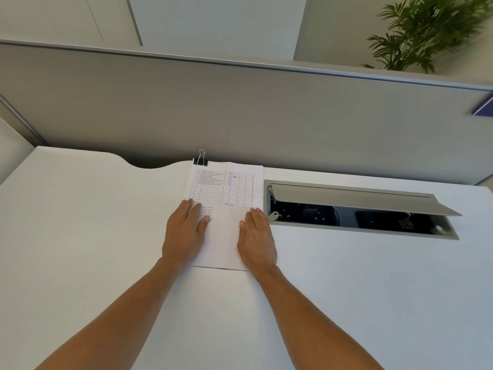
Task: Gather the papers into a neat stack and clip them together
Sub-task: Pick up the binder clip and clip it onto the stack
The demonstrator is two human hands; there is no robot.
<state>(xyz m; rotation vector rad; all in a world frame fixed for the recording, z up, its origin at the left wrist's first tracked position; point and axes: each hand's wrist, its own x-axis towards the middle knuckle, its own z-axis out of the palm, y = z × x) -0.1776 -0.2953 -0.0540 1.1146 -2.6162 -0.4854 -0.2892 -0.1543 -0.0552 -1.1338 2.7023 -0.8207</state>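
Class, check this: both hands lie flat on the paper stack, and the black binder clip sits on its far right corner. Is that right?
Not quite. In the head view, the binder clip grips the far left corner of the paper stack. The left hand and right hand do lie flat on it.

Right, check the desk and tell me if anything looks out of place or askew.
Nothing is spilled or damaged. The paper stack lies square, with the binder clip on its far left corner, and the left hand and right hand rest flat on it. The one oddity is the cable tray lid, propped open beside the papers.
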